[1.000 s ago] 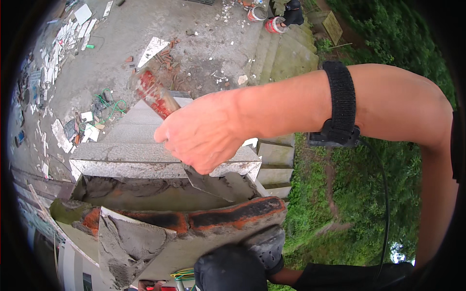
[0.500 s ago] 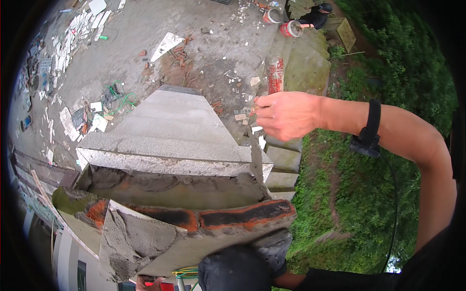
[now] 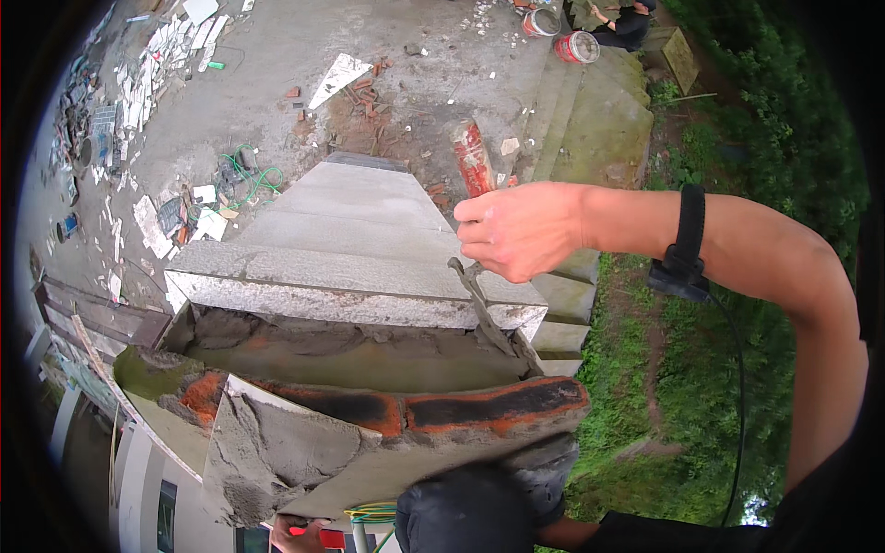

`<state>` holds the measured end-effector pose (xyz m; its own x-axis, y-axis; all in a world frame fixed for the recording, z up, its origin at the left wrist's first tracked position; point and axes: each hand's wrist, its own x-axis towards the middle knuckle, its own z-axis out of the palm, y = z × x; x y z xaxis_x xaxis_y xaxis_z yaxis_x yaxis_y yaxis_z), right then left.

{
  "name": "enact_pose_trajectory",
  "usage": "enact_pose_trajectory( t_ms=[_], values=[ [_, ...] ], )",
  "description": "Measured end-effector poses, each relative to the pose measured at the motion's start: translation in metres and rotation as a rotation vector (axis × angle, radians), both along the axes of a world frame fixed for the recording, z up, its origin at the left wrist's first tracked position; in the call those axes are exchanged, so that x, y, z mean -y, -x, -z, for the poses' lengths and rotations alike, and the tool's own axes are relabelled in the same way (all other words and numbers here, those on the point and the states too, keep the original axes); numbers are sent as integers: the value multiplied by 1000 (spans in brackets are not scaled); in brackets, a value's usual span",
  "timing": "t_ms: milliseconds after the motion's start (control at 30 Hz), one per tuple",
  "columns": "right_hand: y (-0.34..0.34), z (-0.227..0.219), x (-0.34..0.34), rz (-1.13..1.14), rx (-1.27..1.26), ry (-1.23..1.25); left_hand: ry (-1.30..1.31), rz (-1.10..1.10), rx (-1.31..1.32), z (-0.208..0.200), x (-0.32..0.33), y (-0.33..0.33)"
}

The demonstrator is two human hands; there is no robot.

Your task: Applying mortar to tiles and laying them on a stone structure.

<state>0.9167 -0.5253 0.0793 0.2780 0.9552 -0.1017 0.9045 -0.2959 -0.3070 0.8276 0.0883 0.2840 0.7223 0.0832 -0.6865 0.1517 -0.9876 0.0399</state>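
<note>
My right hand (image 3: 521,230) is closed around a trowel, whose worn red-and-white handle (image 3: 471,158) sticks up beyond my fist. Below the fist its mortar-smeared blade (image 3: 481,300) points down at the right end of a mortar-filled trough (image 3: 359,355) behind a stone ledge. Low in the picture, a thin white-edged slab (image 3: 281,452) carries a thick coat of grey mortar. Its lower edge is held by my left hand (image 3: 300,535), partly cut off by the picture's edge. A black rounded shape (image 3: 470,511) hides part of my left arm.
Orange-black bricks (image 3: 493,405) line the near side of the trough. Beyond the pale stone slope (image 3: 359,212) lies ground strewn with rubble and a green hose (image 3: 263,184). Another person (image 3: 631,26) sits near red buckets (image 3: 578,48). Steps (image 3: 562,300) and greenery lie to the right.
The trowel handle has tipped left, and its blade has come into sight below my right fist. My right hand has moved slightly left; the surroundings have shifted right in the picture.
</note>
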Motion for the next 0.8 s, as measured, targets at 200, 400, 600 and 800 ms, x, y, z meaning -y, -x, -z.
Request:
enact_pose_trajectory(
  t_ms=[200, 400, 600, 800],
  values=[
    [-40, -11, -34, -180, 81, 46, -9, -85, -49, 6, 3, 5],
    [-52, -10, -36, -113, 94, -68, 59, -23, 101, 11, -5, 13],
    [-60, -25, -17, 140, 168, -141, 63, -40, 85, 17, -9, 12],
    [-56, -38, 13, 459, 191, -169, -5, -60, -48, 6, -6, 9]
  ],
)
